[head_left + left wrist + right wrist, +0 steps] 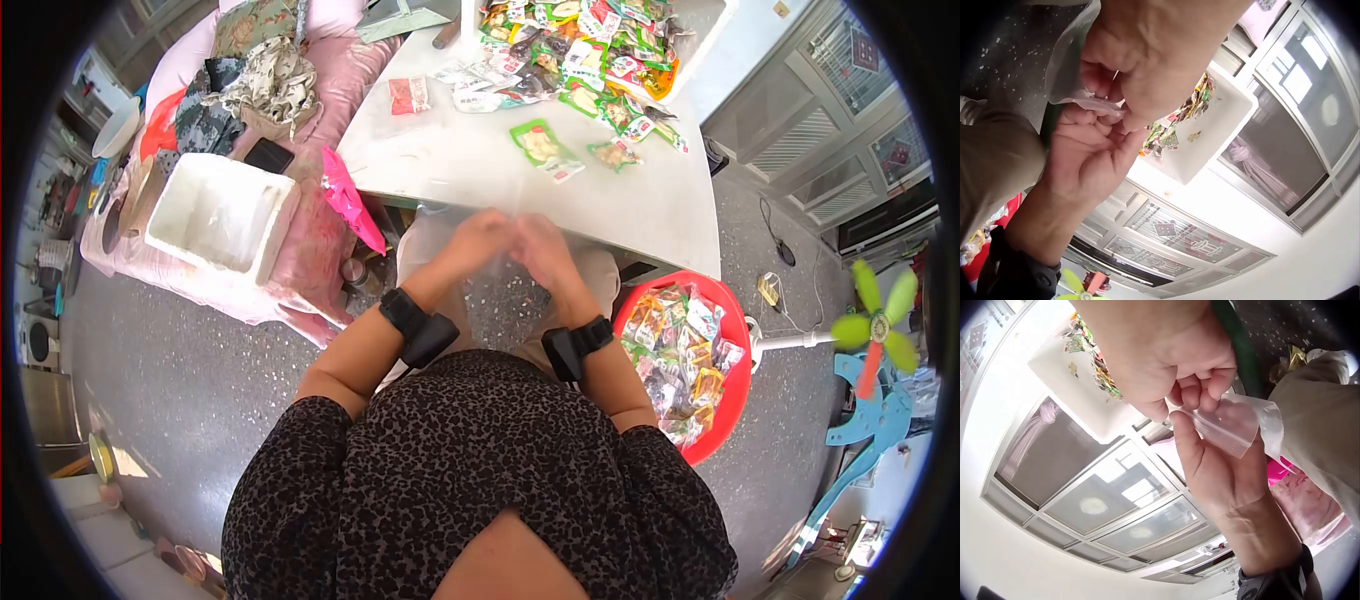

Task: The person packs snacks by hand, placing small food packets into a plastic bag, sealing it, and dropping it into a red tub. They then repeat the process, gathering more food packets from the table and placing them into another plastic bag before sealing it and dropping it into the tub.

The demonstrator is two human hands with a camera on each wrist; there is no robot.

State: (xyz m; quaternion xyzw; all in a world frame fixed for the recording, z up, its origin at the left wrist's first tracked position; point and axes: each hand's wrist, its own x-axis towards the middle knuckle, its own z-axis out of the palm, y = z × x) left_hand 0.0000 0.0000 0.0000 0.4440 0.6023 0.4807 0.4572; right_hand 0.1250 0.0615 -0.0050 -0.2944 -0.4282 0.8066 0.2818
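Observation:
A clear plastic bag (1235,425) is pinched between the fingers of both hands, over the lap at the table's front edge. My left hand (482,238) grips one part of its edge, the thumb lying along the plastic in the right wrist view. Close against it, my right hand (545,252) pinches the same edge with curled fingers. In the left wrist view the bag (1063,78) hangs loose and see-through beside the fingers. Nothing shows inside it. On the white table (430,160) beyond lie a green snack packet (541,146) and a smaller packet (614,153).
Snack packets (585,60) spill from a white box (705,50) at the back. A red packet (408,96) lies left. The red basin (737,385) at right holds more packets. A foam box (180,205) and pink bag (350,200) are at left; a green fan (880,325) stands right.

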